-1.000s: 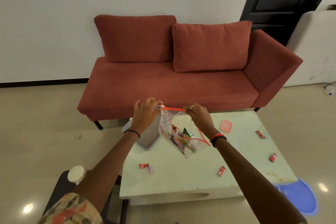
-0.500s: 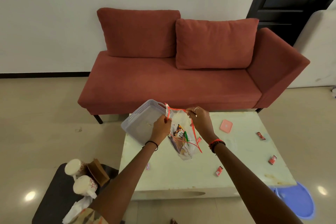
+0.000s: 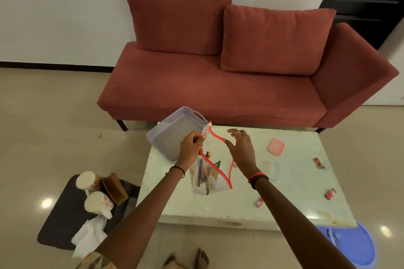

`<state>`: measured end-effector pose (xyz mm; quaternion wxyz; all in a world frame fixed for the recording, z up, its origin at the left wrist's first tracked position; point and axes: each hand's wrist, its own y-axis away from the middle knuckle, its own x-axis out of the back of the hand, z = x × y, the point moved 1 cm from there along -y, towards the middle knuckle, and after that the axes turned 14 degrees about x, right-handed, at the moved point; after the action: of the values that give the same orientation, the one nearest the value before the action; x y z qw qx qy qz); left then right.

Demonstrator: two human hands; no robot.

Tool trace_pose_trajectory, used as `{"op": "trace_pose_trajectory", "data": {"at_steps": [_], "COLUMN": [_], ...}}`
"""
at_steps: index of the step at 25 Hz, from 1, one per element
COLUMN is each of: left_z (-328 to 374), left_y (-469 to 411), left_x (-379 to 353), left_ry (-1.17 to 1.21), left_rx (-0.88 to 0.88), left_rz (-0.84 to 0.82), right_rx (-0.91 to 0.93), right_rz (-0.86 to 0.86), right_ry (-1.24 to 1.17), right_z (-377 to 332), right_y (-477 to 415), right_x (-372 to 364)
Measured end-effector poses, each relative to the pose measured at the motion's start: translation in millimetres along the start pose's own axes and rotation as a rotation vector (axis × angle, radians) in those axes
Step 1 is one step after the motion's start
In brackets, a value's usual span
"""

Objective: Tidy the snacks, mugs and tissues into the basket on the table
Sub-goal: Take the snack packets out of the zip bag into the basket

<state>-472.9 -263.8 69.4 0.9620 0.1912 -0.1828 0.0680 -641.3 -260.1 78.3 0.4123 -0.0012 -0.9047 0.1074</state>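
Zip bag (image 3: 208,172) of snacks at centre frame, hanging above table (image 3: 218,205), red zip mouth gaping. Held at top left corner by left hand (image 3: 191,148), pinched shut on the zip strip. Right hand (image 3: 240,147) just right of the zip, fingers spread, gripping nothing. Basket (image 3: 172,135) tilted up behind left hand, seemingly empty. Advice: re-pinch with right, keep mouth uppermost, lower into basket. Loose red wrappers (image 3: 330,193) at right of table. Mugs (image 3: 98,202) and tissues (image 3: 88,238) on dark mat (image 3: 56,220), lower left, off the table.
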Motion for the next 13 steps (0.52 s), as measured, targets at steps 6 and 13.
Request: {"op": "trace_pose_trajectory", "data": {"at_steps": [6,13], "left_z": [-14,-17], "left_y": [-3,-11], "left_x": [11,33], "left_ry": [-0.085,-0.084], "left_rx": [-0.006,-0.005], "left_rz": [0.055,0.081], "right_rx": [0.171,0.159], "right_rz": [-0.527,-0.937], "right_ry": [0.145,0.237], "right_z": [-32,-32], "right_y": [-8,-3], "right_x": [-50,-94]}}
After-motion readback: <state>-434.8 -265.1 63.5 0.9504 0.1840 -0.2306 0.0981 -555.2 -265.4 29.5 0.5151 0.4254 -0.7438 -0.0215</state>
